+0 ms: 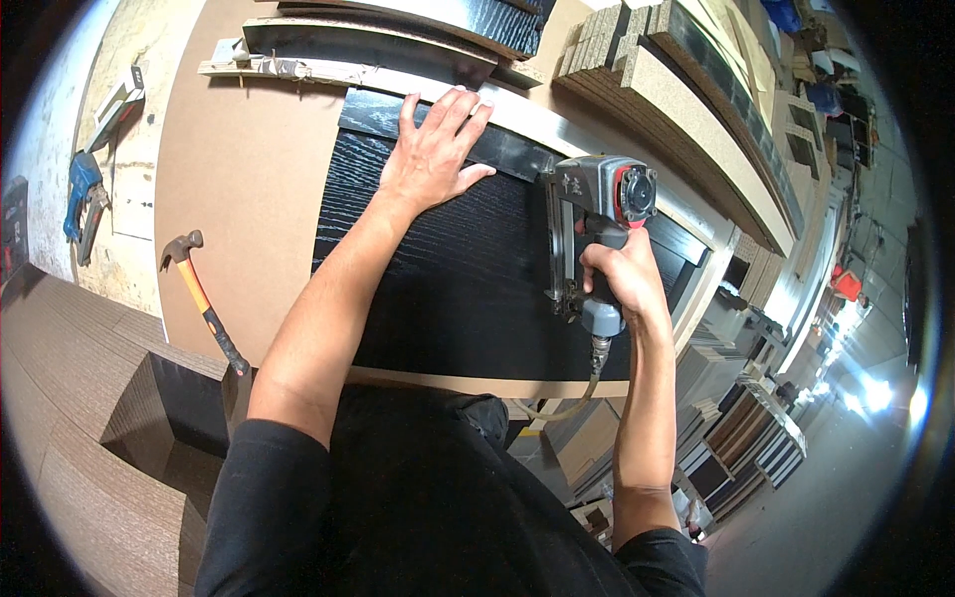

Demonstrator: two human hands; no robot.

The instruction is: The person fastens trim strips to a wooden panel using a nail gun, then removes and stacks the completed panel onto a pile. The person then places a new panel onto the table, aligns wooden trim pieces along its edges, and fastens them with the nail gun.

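A black wood-grain panel [438,289] lies flat before me, with a black strip [512,154] along its far edge. My left hand [435,149] rests on the strip, fingers spread and pointing away, the thumb out to the right. In my right hand [627,274] is a grey and black pneumatic nail gun [597,194], gripped by its handle. Its nose sits at the right end of the visible strip; whether it touches is hard to tell. An air hose [587,388] hangs from the handle's base.
A hammer [204,298] with a yellow and black handle lies left of the panel. Farther left is a blue tool [85,199], perhaps another nailer. Stacked boards [686,119] stand at the far right. A pale wooden rail [557,124] runs behind the strip. Brown cardboard [60,368] is at lower left.
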